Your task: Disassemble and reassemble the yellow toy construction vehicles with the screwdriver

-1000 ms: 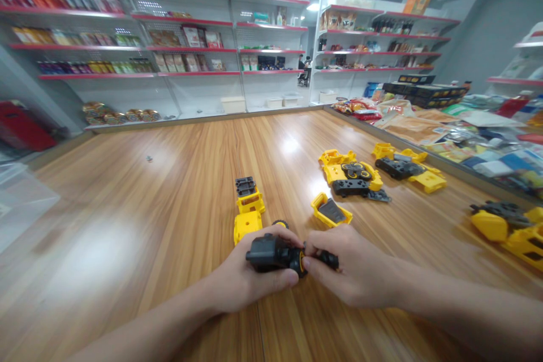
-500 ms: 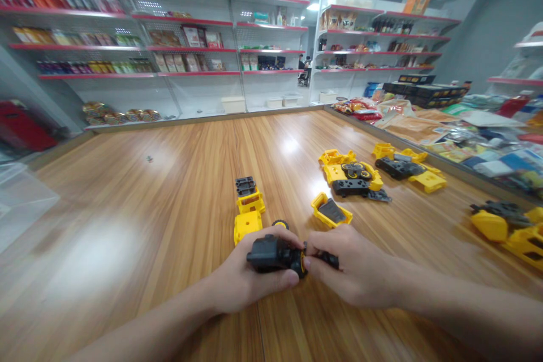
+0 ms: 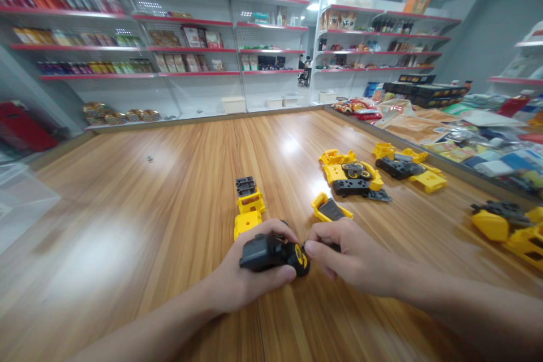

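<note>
– Where is the black toy chassis (image 3: 261, 253) held?
– Above the near part of the wooden table (image 3: 178, 226), in the left hand (image 3: 237, 283); it is clasped by curled fingers and thumb, and a yellow-hubbed wheel (image 3: 301, 258) is left exposed towards the right hand (image 3: 356, 257).
– And how is the right hand closed?
– Its fingers are pinched around a dark piece (image 3: 335, 247), mostly hidden; whether the wheel is touched cannot be told.
– What is set around them?
– A yellow block (image 3: 247, 223) is seen just beyond the left hand, a yellow dump bed (image 3: 331, 210) beyond the right. Farther off, yellow-and-black parts (image 3: 352, 172) are grouped.
</note>
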Tool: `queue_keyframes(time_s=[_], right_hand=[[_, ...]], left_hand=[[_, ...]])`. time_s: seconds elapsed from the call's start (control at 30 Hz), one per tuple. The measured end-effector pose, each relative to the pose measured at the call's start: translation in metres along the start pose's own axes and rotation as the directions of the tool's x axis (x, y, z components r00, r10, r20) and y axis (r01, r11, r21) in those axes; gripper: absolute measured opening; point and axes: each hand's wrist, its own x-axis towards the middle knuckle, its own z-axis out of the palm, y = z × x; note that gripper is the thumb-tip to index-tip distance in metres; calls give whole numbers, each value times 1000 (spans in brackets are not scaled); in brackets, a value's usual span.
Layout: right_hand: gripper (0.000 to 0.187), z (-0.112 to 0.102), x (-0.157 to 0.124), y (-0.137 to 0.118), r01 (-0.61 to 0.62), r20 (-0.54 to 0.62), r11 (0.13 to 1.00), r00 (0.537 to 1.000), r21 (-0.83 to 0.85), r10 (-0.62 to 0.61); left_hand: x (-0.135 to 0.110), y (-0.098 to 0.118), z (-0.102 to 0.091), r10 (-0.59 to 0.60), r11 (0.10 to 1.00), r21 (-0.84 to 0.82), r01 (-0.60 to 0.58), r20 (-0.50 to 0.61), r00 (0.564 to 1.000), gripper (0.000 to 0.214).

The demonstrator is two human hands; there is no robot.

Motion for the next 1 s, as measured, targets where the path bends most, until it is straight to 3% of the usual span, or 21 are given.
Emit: queue_keyframes(time_s=[0.2, 0.37, 0.53, 0.7, 0.87, 1.0], right_hand=[[22, -1, 3, 10, 85, -82, 990, 992, -112, -94], [15, 1, 1, 9, 131, 10, 969, 991, -209, -131], [17, 3, -2, 9, 133, 122, 954, 987, -269, -103], [20, 3, -1, 11, 125, 137, 944, 987, -305, -86], [7, 3, 1, 10, 198, 165, 942, 974, -273, -157], [11, 4, 2, 11, 244, 118, 920, 969, -308, -217]], left_hand=[[-1, 0, 1, -106, 980, -165, 109, 27, 994, 29], [-1, 2, -1, -62, 980, -186, 66, 28, 998, 29], [-5, -8, -2, -68, 912, -400, 88, 64, 996, 47], [-4, -15, 1, 4, 827, -562, 34, 65, 998, 59], [-1, -9, 2, -11, 798, -598, 79, 117, 993, 58], [1, -2, 0, -11, 837, -543, 66, 103, 995, 44]])
